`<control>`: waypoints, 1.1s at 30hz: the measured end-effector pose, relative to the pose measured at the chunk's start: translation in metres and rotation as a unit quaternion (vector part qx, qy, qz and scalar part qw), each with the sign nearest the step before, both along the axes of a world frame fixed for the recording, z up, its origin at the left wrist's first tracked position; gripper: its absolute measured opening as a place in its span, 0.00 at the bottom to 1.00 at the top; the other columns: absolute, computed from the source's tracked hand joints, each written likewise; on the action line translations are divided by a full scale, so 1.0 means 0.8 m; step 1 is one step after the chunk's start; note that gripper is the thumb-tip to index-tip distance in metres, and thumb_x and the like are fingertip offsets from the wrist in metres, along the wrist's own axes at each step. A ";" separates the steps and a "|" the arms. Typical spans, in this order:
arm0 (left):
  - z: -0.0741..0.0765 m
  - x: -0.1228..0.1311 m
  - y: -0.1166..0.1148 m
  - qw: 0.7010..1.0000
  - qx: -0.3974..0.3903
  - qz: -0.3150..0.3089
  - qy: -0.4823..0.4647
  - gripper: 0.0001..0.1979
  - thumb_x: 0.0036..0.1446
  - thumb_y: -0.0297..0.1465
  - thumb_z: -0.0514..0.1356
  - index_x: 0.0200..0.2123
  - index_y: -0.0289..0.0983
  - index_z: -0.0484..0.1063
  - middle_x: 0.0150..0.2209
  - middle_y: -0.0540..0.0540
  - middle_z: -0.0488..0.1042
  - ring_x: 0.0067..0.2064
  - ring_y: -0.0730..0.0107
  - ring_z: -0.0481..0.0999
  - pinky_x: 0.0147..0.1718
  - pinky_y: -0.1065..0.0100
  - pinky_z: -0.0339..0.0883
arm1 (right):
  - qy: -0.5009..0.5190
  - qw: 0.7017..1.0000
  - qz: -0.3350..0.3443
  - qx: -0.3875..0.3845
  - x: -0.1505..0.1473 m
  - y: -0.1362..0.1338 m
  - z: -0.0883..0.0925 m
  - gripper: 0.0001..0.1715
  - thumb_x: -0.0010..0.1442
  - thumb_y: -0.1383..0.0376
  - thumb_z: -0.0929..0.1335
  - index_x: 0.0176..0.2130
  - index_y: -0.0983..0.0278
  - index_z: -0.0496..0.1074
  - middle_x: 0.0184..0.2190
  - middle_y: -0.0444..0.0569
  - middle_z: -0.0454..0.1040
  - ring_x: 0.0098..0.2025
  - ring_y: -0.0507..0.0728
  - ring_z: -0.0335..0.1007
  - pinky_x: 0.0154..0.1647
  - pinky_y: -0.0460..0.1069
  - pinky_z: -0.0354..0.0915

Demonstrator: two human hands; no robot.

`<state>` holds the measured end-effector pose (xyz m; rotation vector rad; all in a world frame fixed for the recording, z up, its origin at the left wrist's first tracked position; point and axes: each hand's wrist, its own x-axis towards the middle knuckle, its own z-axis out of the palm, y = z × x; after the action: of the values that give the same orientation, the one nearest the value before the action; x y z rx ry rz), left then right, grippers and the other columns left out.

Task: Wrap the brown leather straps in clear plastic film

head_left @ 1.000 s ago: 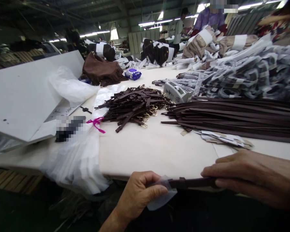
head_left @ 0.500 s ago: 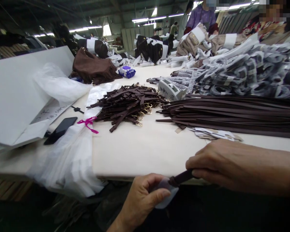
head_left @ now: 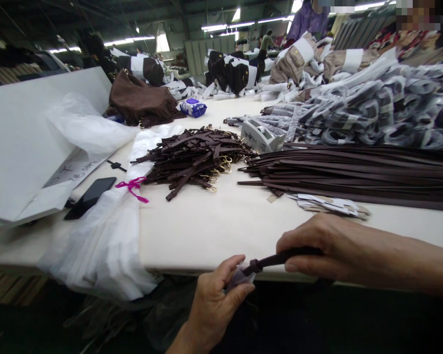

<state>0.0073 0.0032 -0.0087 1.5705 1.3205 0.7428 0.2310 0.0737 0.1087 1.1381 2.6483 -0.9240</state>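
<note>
At the table's front edge my left hand [head_left: 217, 297] pinches a small translucent plastic wrap [head_left: 240, 279] between thumb and fingers. The end of a dark brown leather strap [head_left: 271, 259], with a loop keeper on it, lies in that plastic. My right hand [head_left: 317, 248] is closed on the same strap a little farther along, to the right. Past my hands lies a pile of short brown straps [head_left: 195, 155] with gold clasps. A bundle of long brown straps [head_left: 354, 172] stretches off to the right.
White plastic sleeves [head_left: 107, 246] tied with a pink ribbon [head_left: 133, 187] hang over the front edge. A phone [head_left: 90, 197] lies at left. A tape dispenser [head_left: 260, 136], wrapped straps [head_left: 372, 108] and a fringed brown bag [head_left: 140, 101] stand farther back. Card pieces [head_left: 328, 204] lie near my right hand.
Both hands have shifted slightly left. More strap shows between them, its end sits inside the plastic, and my left hand has bunched the plastic smaller.
</note>
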 end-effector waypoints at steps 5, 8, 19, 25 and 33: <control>-0.005 0.006 0.003 0.997 0.049 -0.052 0.022 0.22 0.56 0.35 0.58 0.53 0.36 0.64 0.36 0.47 0.78 0.33 0.71 0.77 0.36 0.75 0.66 | -0.055 0.986 0.086 0.134 -0.003 -0.010 -0.004 0.05 0.59 0.68 0.64 0.32 0.61 0.69 0.22 0.42 0.70 0.21 0.50 0.64 0.21 0.46 0.46; -0.007 0.012 0.004 0.991 0.100 -0.075 0.040 0.25 0.56 0.33 0.58 0.57 0.35 0.60 0.37 0.45 0.78 0.34 0.71 0.77 0.38 0.75 0.67 | -0.067 0.966 0.130 0.213 -0.004 -0.014 -0.007 0.05 0.56 0.71 0.66 0.34 0.61 0.66 0.22 0.42 0.69 0.20 0.51 0.63 0.20 0.48 0.41; -0.010 0.022 -0.002 0.989 -0.032 0.000 -0.146 0.45 0.44 0.30 0.68 0.61 0.43 0.46 0.48 0.42 0.72 0.39 0.69 0.75 0.42 0.68 0.66 | -0.060 0.968 0.147 0.193 -0.012 -0.017 -0.018 0.05 0.58 0.71 0.64 0.31 0.61 0.66 0.21 0.41 0.69 0.18 0.51 0.62 0.19 0.48 0.40; -0.011 0.016 -0.009 0.912 -0.127 0.053 -0.386 0.17 0.49 0.38 0.63 0.39 0.38 0.63 0.60 0.39 0.57 0.39 0.66 0.74 0.38 0.67 0.66 | -0.014 0.986 0.088 0.140 -0.005 -0.013 -0.022 0.09 0.61 0.67 0.62 0.30 0.62 0.68 0.22 0.42 0.70 0.21 0.49 0.65 0.21 0.46 0.45; 0.001 0.017 -0.016 0.952 -0.109 0.072 -0.276 0.13 0.55 0.38 0.57 0.27 0.34 0.64 0.55 0.38 0.65 0.41 0.63 0.73 0.43 0.64 0.62 | -0.033 0.989 0.076 0.125 -0.008 -0.015 -0.024 0.08 0.61 0.67 0.61 0.31 0.61 0.68 0.23 0.42 0.71 0.22 0.50 0.66 0.22 0.46 0.46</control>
<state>0.0205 -0.0093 -0.0082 0.9961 1.0577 1.0020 0.2250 0.0619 0.0894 0.9733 2.8074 -0.5297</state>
